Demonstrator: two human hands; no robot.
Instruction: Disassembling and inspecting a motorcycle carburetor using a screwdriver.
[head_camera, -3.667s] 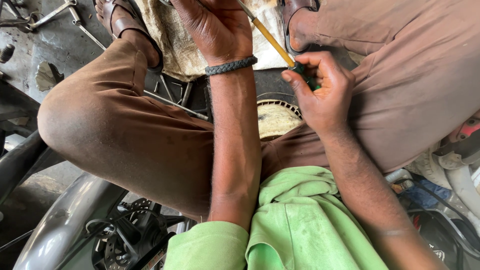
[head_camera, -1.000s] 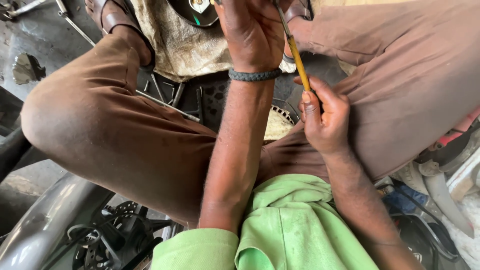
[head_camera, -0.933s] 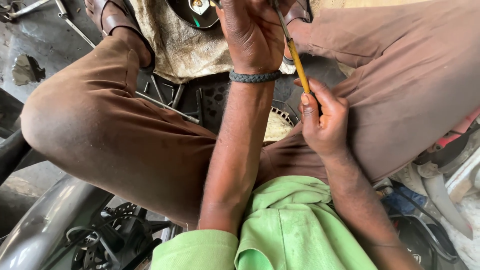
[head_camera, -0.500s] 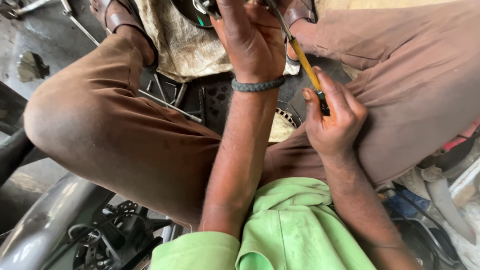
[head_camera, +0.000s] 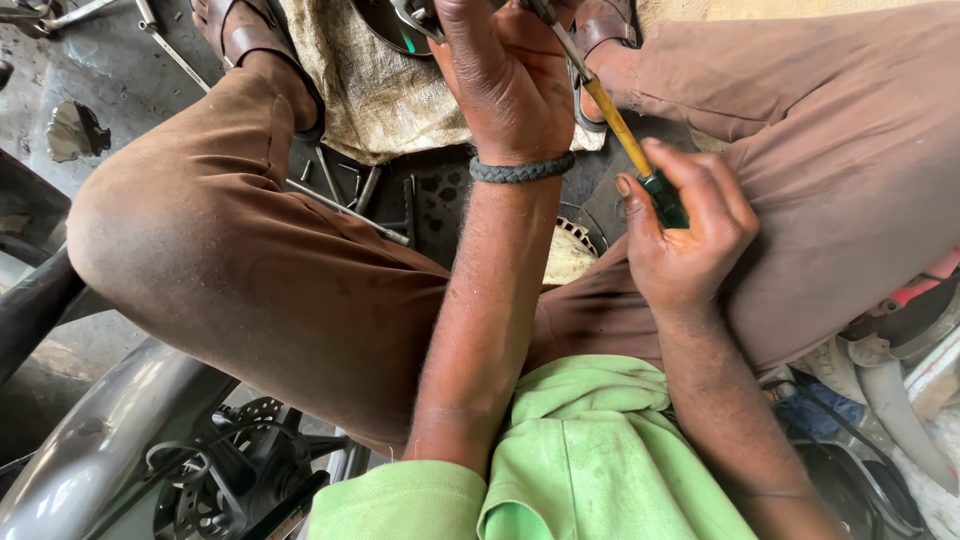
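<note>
Head view: looking down over crossed legs in brown trousers, green shirt at bottom edge.
Right hand (head_camera: 690, 235): fingers curled closed around dark green handle of screwdriver (head_camera: 620, 130); thumb laid along the handle.
Screwdriver: yellow shank rising up-left from the right hand, metal tip passing just beside the left hand at top edge; tip contact point cut off by frame.
Left hand (head_camera: 505, 75): closed down over dark round metal part (head_camera: 385, 20) at top of frame; fingertips hidden, exact hold unclear. Braided wristband (head_camera: 522, 170) on the wrist.
Metal part: resting on dirty cloth (head_camera: 370, 90) between the sandalled feet, mostly out of frame.
Handling, screwdriver: judged light, rigid; best held at the green handle, shank likely greasy and slick.
Handling, metal part: judged stiff, fairly heavy; steadying from above by the rim looks sound.
Surroundings: loose metal rods (head_camera: 345, 190) on grimy floor (head_camera: 100, 60); motorcycle fender (head_camera: 90, 450) lower left.
</note>
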